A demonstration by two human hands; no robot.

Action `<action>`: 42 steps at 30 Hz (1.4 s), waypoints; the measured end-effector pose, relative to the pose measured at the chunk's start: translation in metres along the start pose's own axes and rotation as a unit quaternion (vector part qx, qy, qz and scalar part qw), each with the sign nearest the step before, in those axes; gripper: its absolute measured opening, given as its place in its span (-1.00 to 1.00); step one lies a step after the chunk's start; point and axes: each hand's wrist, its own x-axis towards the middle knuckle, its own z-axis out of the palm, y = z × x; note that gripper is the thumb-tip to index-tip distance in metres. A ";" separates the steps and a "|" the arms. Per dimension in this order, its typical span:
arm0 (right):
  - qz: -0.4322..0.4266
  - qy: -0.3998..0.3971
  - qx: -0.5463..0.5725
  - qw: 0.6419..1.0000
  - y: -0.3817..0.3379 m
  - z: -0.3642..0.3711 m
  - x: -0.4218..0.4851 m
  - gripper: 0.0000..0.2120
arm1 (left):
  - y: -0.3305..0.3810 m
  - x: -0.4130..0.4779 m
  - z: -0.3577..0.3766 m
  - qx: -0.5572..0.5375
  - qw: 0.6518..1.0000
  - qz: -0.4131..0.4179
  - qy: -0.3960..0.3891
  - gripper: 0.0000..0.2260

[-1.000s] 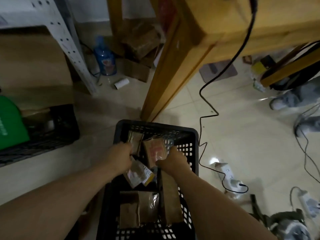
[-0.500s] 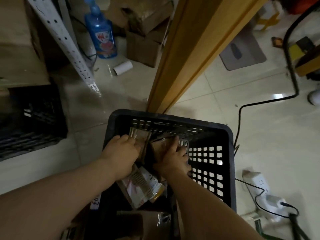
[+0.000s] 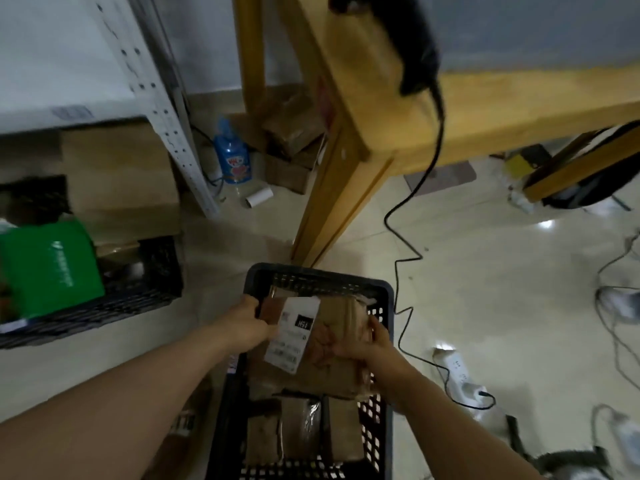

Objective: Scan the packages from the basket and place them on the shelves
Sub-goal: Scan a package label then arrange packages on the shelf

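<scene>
A black plastic basket (image 3: 257,274) stands on the floor below me with several brown packages (image 3: 300,434) lying in its near half. Both my hands hold one larger brown package (image 3: 337,320) with a white shipping label above the basket's far half. My left hand (image 3: 247,322) grips its left edge. My right hand (image 3: 360,344) grips its right side, fingers over the top. A black handheld scanner (image 3: 414,50) lies on the wooden table (image 3: 485,98) at the top, its cable hanging to the floor. The white metal shelf (image 3: 162,109) rises at the left.
The table's leg (image 3: 332,202) stands just behind the basket. A second black crate (image 3: 152,292) with a green bag (image 3: 48,268) sits under the shelf at left. A blue bottle (image 3: 232,161), cardboard boxes and a paper roll lie behind. Power strips (image 3: 460,375) and cables lie at right.
Both hands have risen out of the basket's far end with a labelled brown package held between them. The view has tilted up, so the table top and scanner are now in sight.
</scene>
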 end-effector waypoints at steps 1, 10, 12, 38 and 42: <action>0.004 -0.017 0.014 1.000 -0.009 -0.002 -0.027 -0.03 | 0.015 -0.025 -0.006 -0.046 0.999 0.007 -0.008 -0.62; -0.093 -0.105 0.021 0.990 -0.119 -0.020 -0.228 -0.27 | 0.117 -0.232 -0.059 -0.255 0.966 0.031 -0.019 -0.40; -0.115 -0.120 0.017 0.986 -0.138 -0.025 -0.257 -0.29 | 0.131 -0.267 -0.067 -0.297 0.953 0.063 -0.016 -0.45; -0.305 -0.272 -0.189 0.893 -0.294 0.054 -0.429 -0.12 | 0.229 -0.526 -0.138 -0.010 0.966 0.253 0.054 -0.07; -0.316 -0.231 -0.107 0.914 -0.302 0.059 -0.407 -0.02 | 0.231 -0.521 -0.151 -0.012 0.926 0.290 0.242 0.10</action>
